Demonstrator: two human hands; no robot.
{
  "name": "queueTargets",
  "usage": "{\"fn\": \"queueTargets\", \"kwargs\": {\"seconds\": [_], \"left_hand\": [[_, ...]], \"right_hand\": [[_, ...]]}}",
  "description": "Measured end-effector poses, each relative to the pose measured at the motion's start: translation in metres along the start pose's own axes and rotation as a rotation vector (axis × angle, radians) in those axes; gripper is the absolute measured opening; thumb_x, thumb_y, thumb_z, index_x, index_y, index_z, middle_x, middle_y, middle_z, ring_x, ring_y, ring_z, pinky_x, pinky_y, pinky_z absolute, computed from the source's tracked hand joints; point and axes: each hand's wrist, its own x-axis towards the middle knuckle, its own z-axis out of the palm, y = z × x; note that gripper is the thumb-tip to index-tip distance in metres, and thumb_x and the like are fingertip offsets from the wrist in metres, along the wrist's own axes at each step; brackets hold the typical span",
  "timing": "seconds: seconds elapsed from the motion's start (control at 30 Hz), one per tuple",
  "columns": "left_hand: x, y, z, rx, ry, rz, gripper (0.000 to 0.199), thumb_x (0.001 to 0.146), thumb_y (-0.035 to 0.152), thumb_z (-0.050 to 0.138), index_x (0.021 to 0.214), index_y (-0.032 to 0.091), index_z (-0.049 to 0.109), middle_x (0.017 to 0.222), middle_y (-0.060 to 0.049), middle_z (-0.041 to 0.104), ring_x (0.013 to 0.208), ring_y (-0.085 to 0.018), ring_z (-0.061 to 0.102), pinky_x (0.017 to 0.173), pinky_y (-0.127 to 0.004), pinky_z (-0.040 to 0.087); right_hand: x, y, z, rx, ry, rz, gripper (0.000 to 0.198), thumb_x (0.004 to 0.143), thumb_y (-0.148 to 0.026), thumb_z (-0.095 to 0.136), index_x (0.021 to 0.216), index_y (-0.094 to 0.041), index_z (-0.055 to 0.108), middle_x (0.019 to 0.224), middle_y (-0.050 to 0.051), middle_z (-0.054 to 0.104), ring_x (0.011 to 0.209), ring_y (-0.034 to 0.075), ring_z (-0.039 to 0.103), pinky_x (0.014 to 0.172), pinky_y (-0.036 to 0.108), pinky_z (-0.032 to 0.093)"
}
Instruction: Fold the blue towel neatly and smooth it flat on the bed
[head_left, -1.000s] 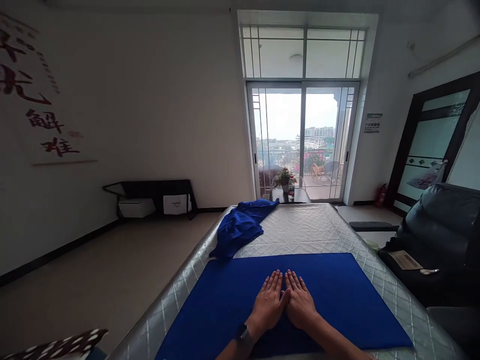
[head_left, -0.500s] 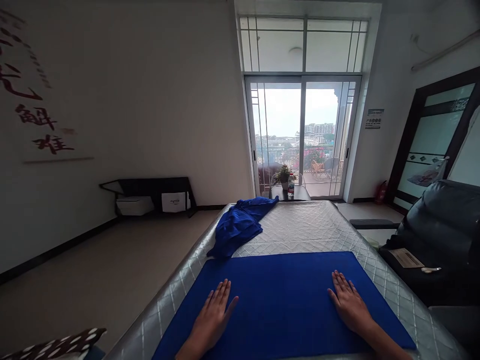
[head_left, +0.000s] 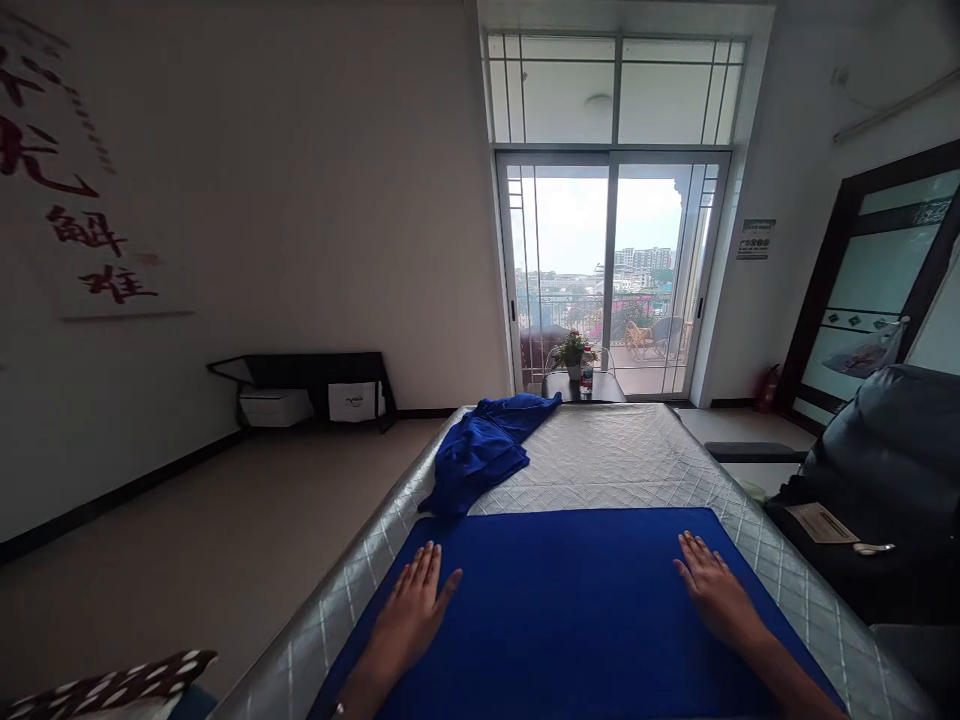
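A flat blue cloth (head_left: 570,610) lies spread over the near part of a silver quilted surface (head_left: 600,450). On the cloth's left side rests my left hand (head_left: 412,605), palm down with fingers stretched out and thumb apart. My right hand (head_left: 716,590) lies flat near the right edge of the cloth, fingers extended. Neither hand grips anything. Beyond the flat cloth, toward the far left edge, a second blue cloth (head_left: 480,455) sits crumpled in a heap, touching the flat one's far left corner.
Past the far end stands a small dark table with a potted plant (head_left: 573,352) and a bottle (head_left: 586,372). A black armchair (head_left: 892,450) is at the right. A low black rack (head_left: 315,375) with white boxes is by the left wall. A polka-dot cushion (head_left: 112,685) shows lower left.
Both hands have slid outward and slightly away from me over the flat cloth, the left hand leftward, the right hand rightward. The view has shifted a little.
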Motion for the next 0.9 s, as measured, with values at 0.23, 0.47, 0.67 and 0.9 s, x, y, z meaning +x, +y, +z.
{"fn": "queueTargets", "kwargs": {"seconds": [0.23,0.47,0.67,0.9], "left_hand": [[0.105,0.167,-0.013,-0.188,-0.153,0.209,0.066,0.106,0.054,0.022,0.153,0.012,0.041,0.159,-0.015,0.040,0.149,-0.026,0.033,0.122,-0.046,0.032],[0.118,0.191,0.009,-0.260,-0.200,0.215,0.073,0.105,0.055,0.011,0.153,0.007,0.039,0.160,-0.015,0.038,0.151,-0.025,0.028,0.125,-0.047,0.026],[0.118,0.187,0.018,-0.278,-0.191,0.229,0.071,0.105,0.054,0.015,0.155,0.008,0.036,0.161,-0.016,0.036,0.152,-0.026,0.027,0.124,-0.049,0.025],[0.113,0.152,0.020,-0.232,-0.208,0.176,0.070,0.104,0.059,0.019,0.158,0.016,0.032,0.162,-0.013,0.034,0.152,-0.027,0.027,0.123,-0.049,0.025]], "right_hand": [[0.054,-0.132,0.019,0.107,-0.217,-0.230,0.065,0.103,-0.042,0.016,0.158,-0.011,0.028,0.165,0.008,0.027,0.154,0.020,0.016,0.125,0.040,0.012],[0.066,-0.166,0.045,0.113,-0.247,-0.293,0.064,0.100,-0.032,0.016,0.159,-0.009,0.023,0.167,0.009,0.019,0.155,0.020,0.012,0.126,0.040,0.007],[0.064,-0.165,0.041,0.119,-0.255,-0.310,0.064,0.100,-0.033,0.019,0.159,-0.009,0.022,0.167,0.009,0.016,0.155,0.021,0.013,0.125,0.042,0.008],[0.066,-0.127,0.027,0.078,-0.295,-0.243,0.068,0.102,-0.047,0.013,0.160,-0.012,0.019,0.167,0.008,0.019,0.155,0.018,0.012,0.126,0.040,0.008]]}}
